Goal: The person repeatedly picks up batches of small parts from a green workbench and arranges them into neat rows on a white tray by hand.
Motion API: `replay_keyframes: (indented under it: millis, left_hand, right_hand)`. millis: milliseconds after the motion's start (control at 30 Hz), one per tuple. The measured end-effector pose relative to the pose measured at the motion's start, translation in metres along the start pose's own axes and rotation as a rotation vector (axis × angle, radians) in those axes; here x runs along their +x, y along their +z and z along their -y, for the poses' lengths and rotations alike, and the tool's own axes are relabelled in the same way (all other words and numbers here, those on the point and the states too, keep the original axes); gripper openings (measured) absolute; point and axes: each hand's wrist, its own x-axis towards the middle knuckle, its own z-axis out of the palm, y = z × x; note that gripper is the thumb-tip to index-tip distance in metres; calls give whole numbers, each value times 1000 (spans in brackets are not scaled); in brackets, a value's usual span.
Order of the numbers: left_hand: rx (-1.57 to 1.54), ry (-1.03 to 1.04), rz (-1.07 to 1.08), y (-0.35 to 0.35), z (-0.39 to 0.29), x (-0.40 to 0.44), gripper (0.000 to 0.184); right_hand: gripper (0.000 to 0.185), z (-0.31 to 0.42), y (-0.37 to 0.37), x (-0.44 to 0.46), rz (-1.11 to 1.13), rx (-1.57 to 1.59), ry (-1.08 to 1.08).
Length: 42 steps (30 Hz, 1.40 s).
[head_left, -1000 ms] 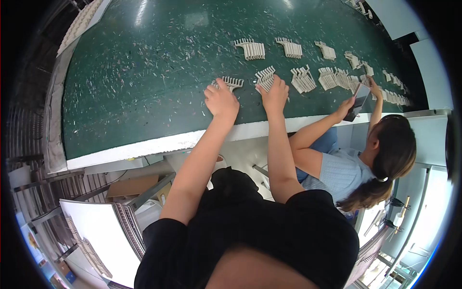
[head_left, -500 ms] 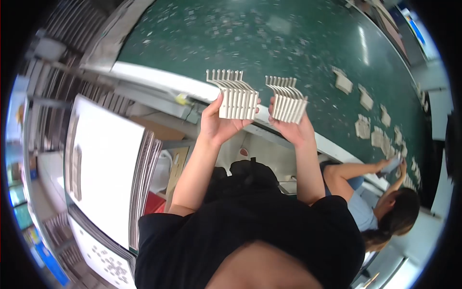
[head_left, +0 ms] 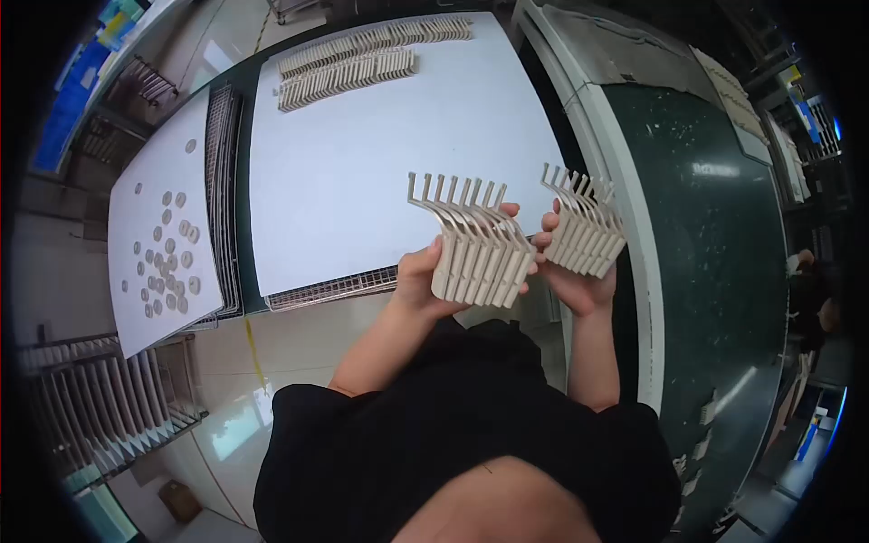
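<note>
My left hand (head_left: 418,282) is closed around a row of several thin beige hooked parts (head_left: 484,269), pressed side by side with their bent arms pointing up and away. Close beside it, my right hand (head_left: 584,291) grips a second row of the same beige parts (head_left: 587,242), with fingers behind and at the side. Both bundles are in the air over the near right edge of a white board (head_left: 362,190). At the board's far end lie two long rows of matching beige parts (head_left: 348,80). What the parts are made of, I cannot tell.
Wire racks (head_left: 335,288) lie stacked under the white board. Left of it, another white sheet (head_left: 136,208) carries several round pieces with centre marks (head_left: 169,258). A green work table (head_left: 697,244) with a pale edge runs along the right. A slatted rack (head_left: 109,407) stands lower left.
My view and body have turned left, from the green table to the white board. Both hands still hold their bundles, now brought closer together. The co-worker seen at the table is out of clear view.
</note>
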Motion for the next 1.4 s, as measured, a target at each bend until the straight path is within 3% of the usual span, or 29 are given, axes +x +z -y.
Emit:
replay_keyframes:
  millis: [33,100,133,200,267,333,433,533,633,733,833,933,1033,1200,1400]
  left_hand:
    - [120,54,-104,-2,-19,-14,89]
    - [348,148,-321,-4,-50,-42,87]
    - [354,220,-397,-3,-62,-53,78]
    - [537,335,-589,-6,-80,-75,70]
    - [754,437,-788,-6,-90,-88,64]
    - [1007,518,-993,-1,-95,-97,59]
    - [1250,617,-1191,-1,-95,-106,61]
    - [1344,649,-1299,1,-93,-108,63]
    - [1399,662,-1376,-1,-89,-104,64]
    - [1435,624,-1438,-4,-85,-93,65]
    - [1552,587,-1453,-13,-81,-73,65]
    - [1741,561,-1415,-29,-84,-43,65]
    - [2016,501,-1294,-51,-91,-2,64]
    - [2192,356,-1024,-86,-106,99,66]
    - [2329,398,-910,-133,-103,193,63]
  right_hand:
    - [64,-4,-5,25,-30,-102,24]
    - [54,-9,-14,85,-312,-385,22]
    - [50,-9,-27,119,-377,-523,31]
    - [51,-5,-60,186,-399,-966,18]
    - [59,-5,-76,254,-672,-1452,102]
    - [67,1,-123,314,-724,-1868,-71]
    - [71,-6,-132,368,-951,-2271,-93]
    - [74,-13,-134,392,-1002,-2401,-135]
    - [74,-19,-137,404,-1051,-2312,-137]
    - [71,0,-173,418,-844,-1869,-63]
    - [60,1,-139,398,-800,-941,91]
    - [47,19,-128,397,-764,-389,215]
    - [37,33,-113,379,-739,-145,208]
    - [40,76,-125,326,-668,-151,222]
    - [45,121,-120,234,-713,-131,269]
